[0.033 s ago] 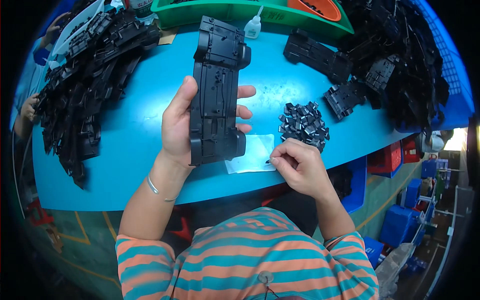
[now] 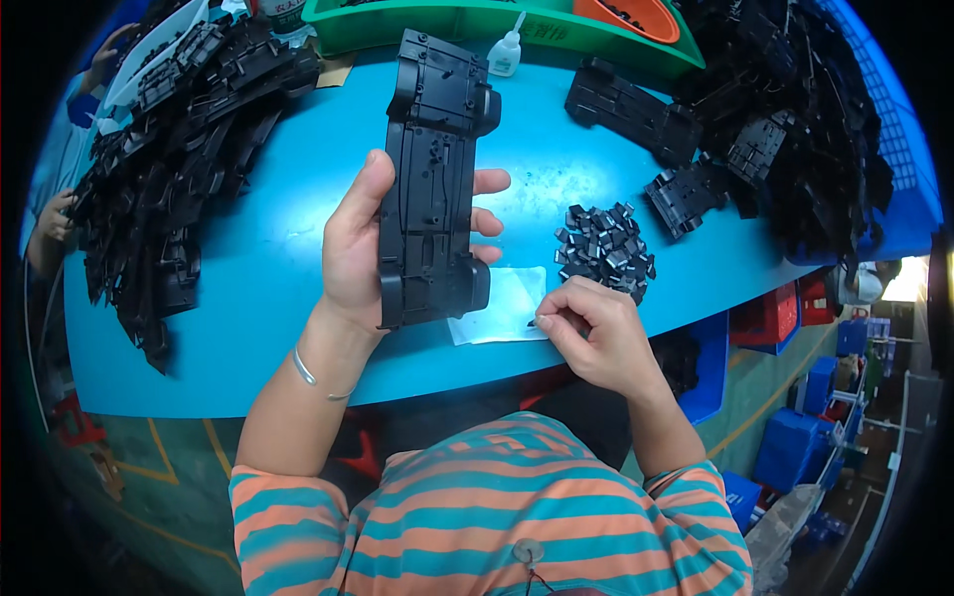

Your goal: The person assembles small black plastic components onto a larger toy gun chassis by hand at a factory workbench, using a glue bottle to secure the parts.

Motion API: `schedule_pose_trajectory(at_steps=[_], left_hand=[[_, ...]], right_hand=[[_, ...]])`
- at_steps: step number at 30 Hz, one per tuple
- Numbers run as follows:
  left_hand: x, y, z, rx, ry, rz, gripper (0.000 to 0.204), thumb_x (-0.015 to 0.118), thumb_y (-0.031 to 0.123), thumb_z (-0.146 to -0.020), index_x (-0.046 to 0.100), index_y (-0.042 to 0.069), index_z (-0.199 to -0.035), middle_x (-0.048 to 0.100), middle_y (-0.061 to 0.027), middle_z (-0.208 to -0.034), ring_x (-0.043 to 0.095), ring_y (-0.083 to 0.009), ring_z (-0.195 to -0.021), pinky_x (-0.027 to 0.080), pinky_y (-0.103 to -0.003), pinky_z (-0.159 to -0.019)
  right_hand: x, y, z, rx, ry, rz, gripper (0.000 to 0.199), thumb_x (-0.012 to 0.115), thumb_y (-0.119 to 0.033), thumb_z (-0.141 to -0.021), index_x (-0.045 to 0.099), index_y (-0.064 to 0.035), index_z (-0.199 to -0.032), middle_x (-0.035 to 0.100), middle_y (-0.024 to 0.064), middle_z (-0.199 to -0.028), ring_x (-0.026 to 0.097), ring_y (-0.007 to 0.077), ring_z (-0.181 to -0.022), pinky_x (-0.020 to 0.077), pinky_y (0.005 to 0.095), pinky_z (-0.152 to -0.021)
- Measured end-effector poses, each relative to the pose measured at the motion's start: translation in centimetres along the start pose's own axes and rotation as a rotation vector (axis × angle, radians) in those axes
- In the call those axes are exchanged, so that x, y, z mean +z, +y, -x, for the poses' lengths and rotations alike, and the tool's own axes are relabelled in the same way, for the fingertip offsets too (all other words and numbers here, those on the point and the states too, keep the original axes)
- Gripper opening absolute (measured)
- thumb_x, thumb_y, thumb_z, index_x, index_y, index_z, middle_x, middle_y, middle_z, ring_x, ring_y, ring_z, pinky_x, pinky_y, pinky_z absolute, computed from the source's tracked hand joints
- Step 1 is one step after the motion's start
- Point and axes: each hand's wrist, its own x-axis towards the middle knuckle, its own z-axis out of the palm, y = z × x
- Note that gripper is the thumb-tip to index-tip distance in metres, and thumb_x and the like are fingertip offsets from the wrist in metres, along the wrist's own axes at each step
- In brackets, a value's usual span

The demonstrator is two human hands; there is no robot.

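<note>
My left hand (image 2: pixel 350 238) is closed around a long black plastic toy car chassis (image 2: pixel 429 189), held upright above the table with the fingertips showing past its right side. Low on the right, my right hand (image 2: pixel 596 333) pinches a tiny dark piece between thumb and forefinger; its exact kind is too small to make out. Those fingertips are at the right edge of a small white sheet (image 2: pixel 497 306) on the table. Just beyond the right hand lies a heap of small black pieces (image 2: pixel 603 248) with shiny silvery faces.
Black plastic parts (image 2: pixel 169 219) are piled at the left, and more (image 2: pixel 805 129) at the right by a blue crate (image 2: pixel 899 149). Behind stand a green tray (image 2: pixel 397 25), an orange bowl (image 2: pixel 646 20) and a white dropper bottle (image 2: pixel 505 55). At far left, another person's hand (image 2: pixel 57 214) touches the pile.
</note>
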Motion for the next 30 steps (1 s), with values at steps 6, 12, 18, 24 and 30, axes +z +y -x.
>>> schedule_pose_trajectory(at_steps=[6,12,18,24,30], left_hand=[[0.2,-0.2,0.1,0.045,0.026,-0.085,0.064,0.028,0.048,-0.100,0.037,-0.004,-0.136,0.052,-0.0264,-0.126,0.066,-0.0296,-0.094,0.059,-0.040,-0.077],[0.0,-0.3,0.1,0.050,-0.008,-0.078,0.063,0.028,0.048,-0.100,0.038,-0.004,-0.135,0.054,-0.0252,-0.125,0.067,-0.0286,-0.094,0.060,-0.038,-0.075],[-0.2,-0.4,0.1,0.041,-0.037,-0.020,0.063,0.028,0.048,-0.100,0.038,-0.003,-0.136,0.054,-0.0242,-0.124,0.066,-0.0284,-0.094,0.060,-0.038,-0.075],[-0.2,-0.5,0.1,0.075,-0.042,-0.074,0.071,0.028,0.052,-0.099,0.023,-0.002,-0.144,0.041,-0.0316,-0.135,0.063,-0.0369,-0.103,0.060,-0.042,-0.077],[0.4,-0.7,0.0,0.096,-0.004,-0.122,0.071,0.027,0.052,-0.099,0.024,-0.002,-0.144,0.040,-0.0305,-0.137,0.059,-0.0368,-0.109,0.059,-0.045,-0.082]], right_hand=[[1.1,-0.2,0.2,-0.263,0.104,0.357,0.004,0.065,-0.004,-0.076,0.062,-0.0045,-0.078,0.059,0.0082,-0.073,0.059,0.0259,-0.065,0.0465,0.0331,-0.056],[1.1,0.2,0.3,-0.240,0.128,0.344,0.005,0.067,-0.003,-0.075,0.062,-0.0041,-0.078,0.059,0.0079,-0.074,0.059,0.0258,-0.067,0.0465,0.0343,-0.058],[1.6,1.0,0.7,-0.198,0.185,0.249,0.007,0.068,-0.003,-0.075,0.064,-0.0045,-0.080,0.058,0.0075,-0.077,0.058,0.0260,-0.069,0.0461,0.0358,-0.061],[1.8,0.8,0.9,-0.242,0.225,0.322,0.008,0.069,-0.003,-0.074,0.065,-0.0044,-0.080,0.057,0.0079,-0.079,0.058,0.0256,-0.071,0.0452,0.0347,-0.061],[1.8,1.0,1.0,-0.233,0.229,0.309,0.007,0.069,-0.002,-0.074,0.065,-0.0036,-0.079,0.057,0.0082,-0.078,0.057,0.0250,-0.070,0.0442,0.0334,-0.060]])
